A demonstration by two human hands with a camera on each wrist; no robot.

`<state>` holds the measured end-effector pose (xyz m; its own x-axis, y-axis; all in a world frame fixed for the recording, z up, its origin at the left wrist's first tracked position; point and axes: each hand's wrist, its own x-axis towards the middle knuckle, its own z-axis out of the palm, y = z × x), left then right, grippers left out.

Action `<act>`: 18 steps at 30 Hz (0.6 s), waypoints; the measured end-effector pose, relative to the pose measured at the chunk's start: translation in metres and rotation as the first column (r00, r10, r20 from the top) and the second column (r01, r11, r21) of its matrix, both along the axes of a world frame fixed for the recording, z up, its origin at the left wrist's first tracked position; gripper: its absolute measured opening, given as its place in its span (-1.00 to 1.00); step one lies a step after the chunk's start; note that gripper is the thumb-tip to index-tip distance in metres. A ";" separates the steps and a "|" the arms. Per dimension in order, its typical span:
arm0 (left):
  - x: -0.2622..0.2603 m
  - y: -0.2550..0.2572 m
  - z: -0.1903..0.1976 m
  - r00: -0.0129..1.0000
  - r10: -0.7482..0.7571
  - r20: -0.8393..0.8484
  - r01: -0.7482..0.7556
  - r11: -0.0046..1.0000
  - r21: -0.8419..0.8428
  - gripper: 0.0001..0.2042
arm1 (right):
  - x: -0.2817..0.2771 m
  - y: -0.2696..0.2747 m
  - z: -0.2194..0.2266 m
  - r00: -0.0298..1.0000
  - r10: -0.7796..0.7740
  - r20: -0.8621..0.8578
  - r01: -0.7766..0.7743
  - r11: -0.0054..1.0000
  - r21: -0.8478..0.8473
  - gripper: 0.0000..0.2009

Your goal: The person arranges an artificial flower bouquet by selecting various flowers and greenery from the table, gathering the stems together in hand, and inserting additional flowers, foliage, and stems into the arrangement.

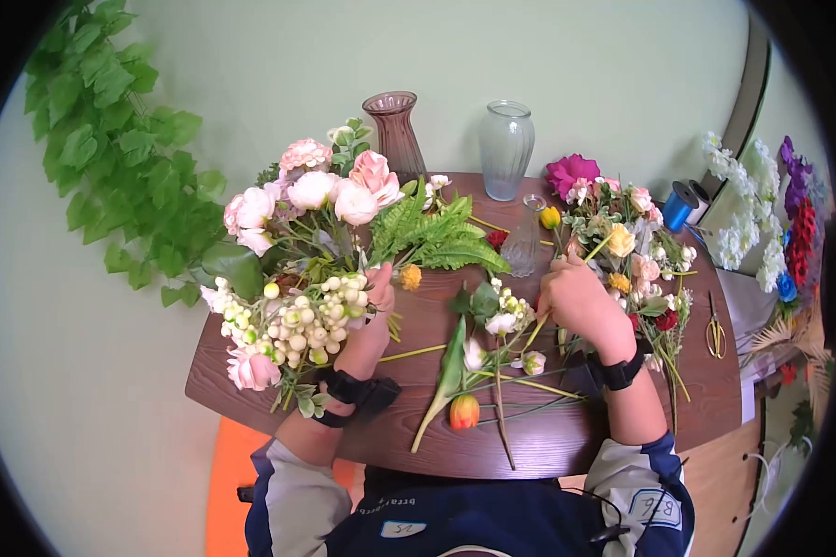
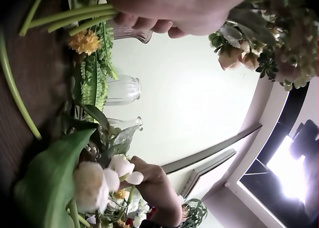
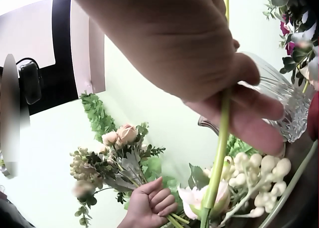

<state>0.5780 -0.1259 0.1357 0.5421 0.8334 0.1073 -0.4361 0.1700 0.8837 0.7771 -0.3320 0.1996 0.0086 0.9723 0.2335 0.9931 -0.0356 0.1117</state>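
Note:
My left hand grips the gathered stems of a large bouquet on the left of the table. Pale pink roses and peonies fill its top, with a white berry spray lower down. Over the right half, my right hand pinches a single yellow-green flower stem between thumb and fingers. That stem slants down toward a whitish bud. Below the hands lie loose flowers, including an orange tulip and a white flower.
A purple glass vase and a clear vase stand at the back, with a smaller clear vase nearer. Mixed flowers are heaped at right, beside gold-handled scissors and a blue ribbon spool. Fern leaves lie mid-table.

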 end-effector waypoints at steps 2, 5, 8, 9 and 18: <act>-0.004 0.002 -0.003 0.999 -0.024 0.023 0.024 0.999 -0.033 -0.74 | -0.001 0.002 0.011 0.997 0.071 -0.011 -0.071 0.997 0.043 -0.93; -0.002 -0.002 0.000 1.000 -0.024 0.012 0.025 1.000 -0.006 -0.76 | -0.007 0.004 0.028 0.968 0.227 -0.108 -0.194 0.947 0.257 -0.84; -0.001 -0.003 0.005 0.999 -0.035 0.003 0.035 0.999 -0.033 -0.79 | -0.012 0.004 0.035 0.946 0.221 -0.238 -0.108 0.905 0.412 -0.77; -0.002 -0.003 0.005 0.999 -0.032 0.020 0.033 0.998 -0.053 -0.80 | -0.003 0.005 0.028 0.905 0.223 -0.363 0.048 0.794 0.606 -0.71; -0.005 0.000 0.011 0.967 -0.219 0.129 0.227 0.973 -0.045 -0.65 | 0.043 -0.012 0.021 0.520 -0.060 -0.852 0.567 0.770 0.292 -0.93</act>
